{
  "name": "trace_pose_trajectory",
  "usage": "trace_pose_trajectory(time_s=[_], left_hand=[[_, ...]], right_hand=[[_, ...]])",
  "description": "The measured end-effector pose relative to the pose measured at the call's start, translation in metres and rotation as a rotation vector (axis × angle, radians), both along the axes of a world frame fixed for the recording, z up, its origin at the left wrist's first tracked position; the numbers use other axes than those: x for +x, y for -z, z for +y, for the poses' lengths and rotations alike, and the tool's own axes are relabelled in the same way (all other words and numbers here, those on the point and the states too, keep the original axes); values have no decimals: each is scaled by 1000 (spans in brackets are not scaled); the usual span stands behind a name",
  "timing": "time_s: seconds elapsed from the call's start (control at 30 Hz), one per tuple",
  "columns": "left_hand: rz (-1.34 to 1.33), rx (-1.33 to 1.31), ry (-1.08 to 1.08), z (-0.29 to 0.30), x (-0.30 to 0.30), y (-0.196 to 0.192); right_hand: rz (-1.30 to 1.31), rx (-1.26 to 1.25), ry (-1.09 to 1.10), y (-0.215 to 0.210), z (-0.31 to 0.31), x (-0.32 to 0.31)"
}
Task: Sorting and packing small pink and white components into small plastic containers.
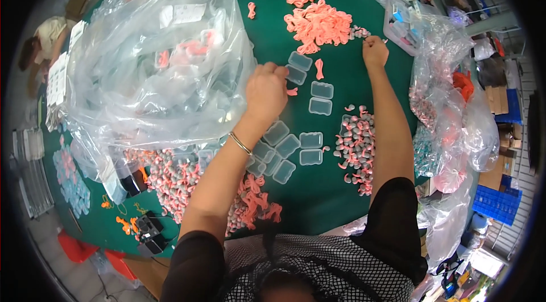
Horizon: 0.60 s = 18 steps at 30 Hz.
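Note:
My left hand [267,90] is closed, its curled fingertips against the edge of an open clear plastic case [300,61]. Whether it grips anything is hidden. A coral cord bundle [292,91] shows beside that hand, and another cord bundle [319,69] lies right of the case. Farther right, my right hand [375,53] is closed in a pinch beside a small cluster of grey-and-pink pieces [358,32]; what sits between its fingers is too small to make out. That cluster touches a heap of coral cord bundles [320,22].
Several clear cases, including an open one [321,98], lie nearer me. Grey-and-pink earplug-like pieces [358,145] are heaped right and left. A large clear bag [153,74] covers the left of the green table [307,197]. A plastic bin [401,23] and filled bags [449,91] line the right.

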<state>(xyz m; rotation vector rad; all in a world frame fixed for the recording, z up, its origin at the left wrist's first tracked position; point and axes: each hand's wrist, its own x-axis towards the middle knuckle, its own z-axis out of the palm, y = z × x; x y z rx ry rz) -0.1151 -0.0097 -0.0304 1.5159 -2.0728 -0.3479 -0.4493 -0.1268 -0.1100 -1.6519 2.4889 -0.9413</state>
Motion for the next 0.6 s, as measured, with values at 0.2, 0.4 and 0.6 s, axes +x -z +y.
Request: trace_pose_trajectory(time_s=[0.2,0.4,0.6], left_hand=[[173,47,103,19,20,-10],[83,-22,79,22,-6,12],[192,-117,183,44,-50,20]], right_hand=[[-143,-33,-214,-10,42,19],[-137,4,-432,-34,111,74],[-4,4,-279,-16,122,85]])
